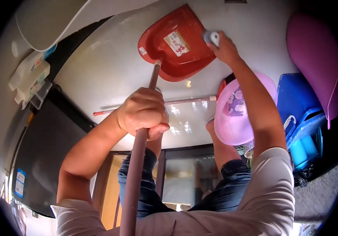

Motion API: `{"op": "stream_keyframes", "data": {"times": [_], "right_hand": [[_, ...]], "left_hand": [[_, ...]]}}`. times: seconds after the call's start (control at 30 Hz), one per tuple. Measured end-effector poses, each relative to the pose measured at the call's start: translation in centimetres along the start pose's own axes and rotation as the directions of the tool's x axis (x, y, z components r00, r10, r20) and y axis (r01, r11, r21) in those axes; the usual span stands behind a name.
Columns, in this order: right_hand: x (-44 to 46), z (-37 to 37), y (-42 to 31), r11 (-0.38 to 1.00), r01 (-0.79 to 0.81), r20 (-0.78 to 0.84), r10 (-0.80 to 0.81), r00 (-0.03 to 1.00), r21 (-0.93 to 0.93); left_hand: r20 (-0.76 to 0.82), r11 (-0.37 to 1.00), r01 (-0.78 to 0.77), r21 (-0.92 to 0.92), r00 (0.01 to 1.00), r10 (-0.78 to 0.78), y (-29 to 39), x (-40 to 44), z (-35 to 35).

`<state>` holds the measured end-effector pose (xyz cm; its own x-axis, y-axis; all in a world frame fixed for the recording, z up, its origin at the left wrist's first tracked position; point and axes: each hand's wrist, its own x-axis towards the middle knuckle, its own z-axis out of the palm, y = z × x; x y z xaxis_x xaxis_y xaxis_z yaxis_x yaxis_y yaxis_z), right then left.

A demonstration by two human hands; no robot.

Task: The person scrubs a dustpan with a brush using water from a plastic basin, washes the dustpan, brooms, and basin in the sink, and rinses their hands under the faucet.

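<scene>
Red dustpan [194, 41], pink/purp. basin [235, 128]

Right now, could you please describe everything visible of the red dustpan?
The dustpan, glossy and apparently plastic, shows its inside, with a printed label and smaller sticker. A pale collar joins its long brownish handle, gripped by the left hand. The right hand holds a grey-and-white object at its edge. Whether it touches the floor is unclear.
</scene>
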<state>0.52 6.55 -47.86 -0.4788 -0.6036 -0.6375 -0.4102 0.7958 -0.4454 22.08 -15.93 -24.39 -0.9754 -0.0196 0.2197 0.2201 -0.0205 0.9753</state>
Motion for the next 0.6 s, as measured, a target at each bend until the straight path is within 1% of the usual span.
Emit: {"op": "stream_keyframes", "data": {"times": [0.1,0.2,0.23,0.27,0.33,0.4,0.43,0.47,0.53,0.57,0.6], "right_hand": [[-1.1,-4.3,2.6,0.979,0.091,0.261,-0.040,0.964,-0.183],[0.8,-4.6,0.5,0.986,0.156,0.062,-0.159,0.985,0.055],[0.5,-3.9,0.1,0.976,0.209,0.211,-0.219,0.953,0.067],[-0.8,-2.2,2.1,0.930,0.358,0.199,-0.337,0.920,-0.079],[-3.0,-4.4,5.3,0.904,0.367,0.398,-0.261,0.879,-0.217],[-3.6,-5.0,7.6,0.887,0.296,0.312,-0.186,0.932,-0.355],[-4.1,-5.3,8.9,0.872,0.245,0.256,-0.144,0.956,-0.425],[-3.7,-5.8,7.9,0.903,0.220,0.206,-0.151,0.967,-0.369],[-3.5,-5.5,3.2,0.957,0.185,0.131,-0.159,0.979,-0.223],[-3.4,-3.1,3.8,0.942,0.254,0.165,-0.221,0.961,-0.217],[-4.4,-1.7,3.0,0.911,0.284,0.196,-0.233,0.953,-0.299]], "left_hand": [[-0.015,1.000,0.004,0.024,1.000,-0.004,0.1,-0.2,0.1],[-0.051,0.999,-0.004,0.041,0.999,0.007,-0.1,-0.6,0.6],[-0.058,0.999,-0.006,0.046,0.998,0.009,-0.2,-1.0,0.8],[-0.054,0.999,-0.008,0.050,0.999,0.011,-0.3,-1.3,0.7],[-0.085,0.998,-0.014,0.056,0.996,0.019,0.0,-1.0,0.7],[-0.093,0.997,-0.031,0.067,0.995,0.037,0.1,-0.4,1.1],[-0.090,0.997,-0.003,0.077,0.996,0.010,0.2,-0.8,1.2],[-0.096,0.997,-0.017,0.076,0.995,0.024,-0.1,-0.6,1.3],[-0.111,0.997,-0.007,0.071,0.994,0.015,0.2,-0.8,1.6],[-0.124,0.996,-0.005,0.085,0.992,0.015,0.1,-1.0,1.8],[-0.116,0.996,-0.014,0.085,0.993,0.024,0.0,-0.9,1.9]]}}
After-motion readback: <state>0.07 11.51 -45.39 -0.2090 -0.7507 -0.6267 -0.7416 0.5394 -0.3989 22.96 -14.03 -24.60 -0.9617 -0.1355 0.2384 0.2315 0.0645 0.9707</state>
